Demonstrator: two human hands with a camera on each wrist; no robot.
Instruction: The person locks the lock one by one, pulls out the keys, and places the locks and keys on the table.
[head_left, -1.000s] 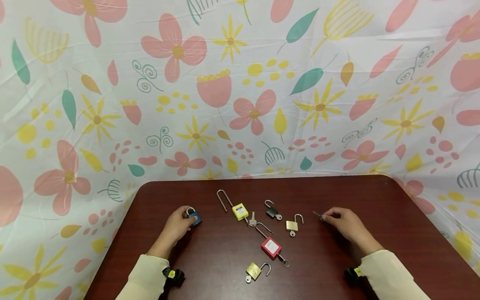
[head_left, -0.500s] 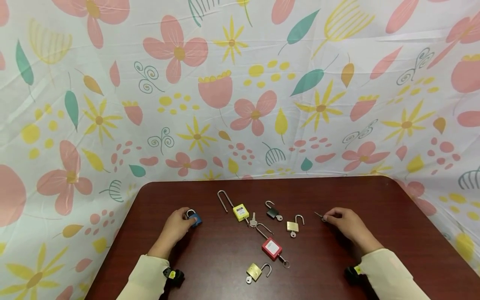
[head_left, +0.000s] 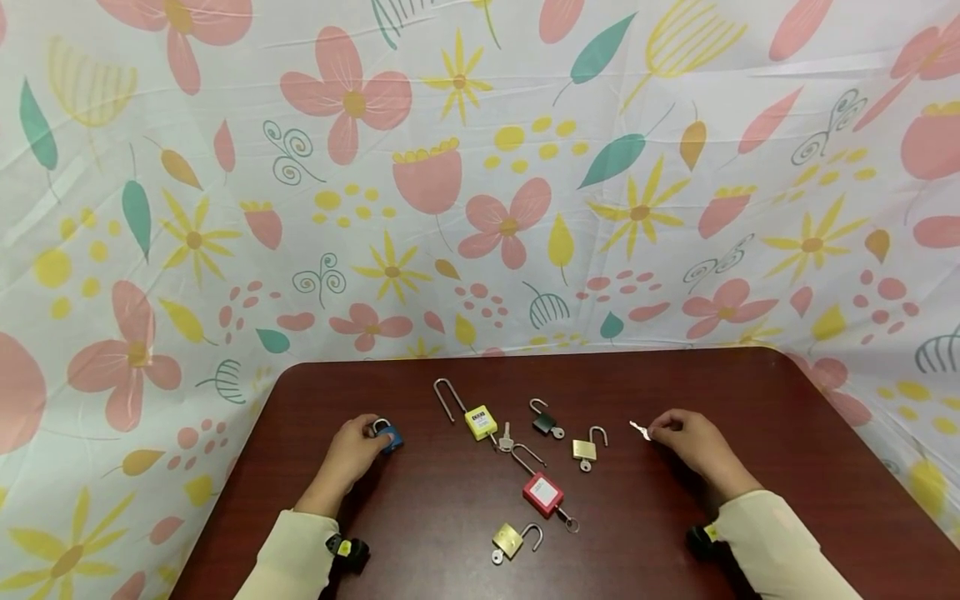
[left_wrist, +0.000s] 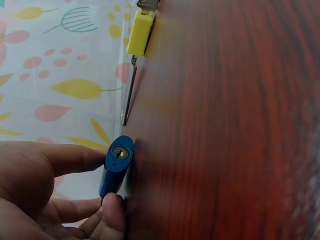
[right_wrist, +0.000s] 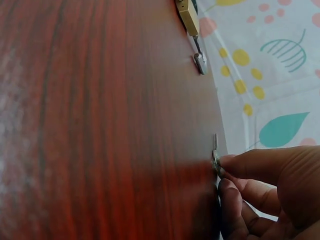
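Observation:
My left hand (head_left: 357, 450) grips a blue padlock (head_left: 388, 435) between thumb and fingers at the left of the table. In the left wrist view the padlock's underside, with its brass keyhole (left_wrist: 120, 152), faces the camera, and no key is in it. At the right side, my right hand (head_left: 693, 442) pinches a small silver key (head_left: 640, 429) by its head between thumb and fingertips. The blade points left, toward the middle of the table. In the right wrist view the key (right_wrist: 215, 150) shows edge-on, close to the tabletop.
Between the hands on the dark red table (head_left: 420, 533) lie a yellow padlock (head_left: 481, 423), a black padlock (head_left: 544, 424), a red padlock (head_left: 542, 494) and two brass padlocks, one right (head_left: 584, 451) and one near (head_left: 507, 542). Their shackles stand open, with keys at them. A flowered cloth (head_left: 480, 208) hangs behind.
The key in my right hand has turned slightly, so its flat side now catches more light. The left hand and the blue padlock have stayed in place.

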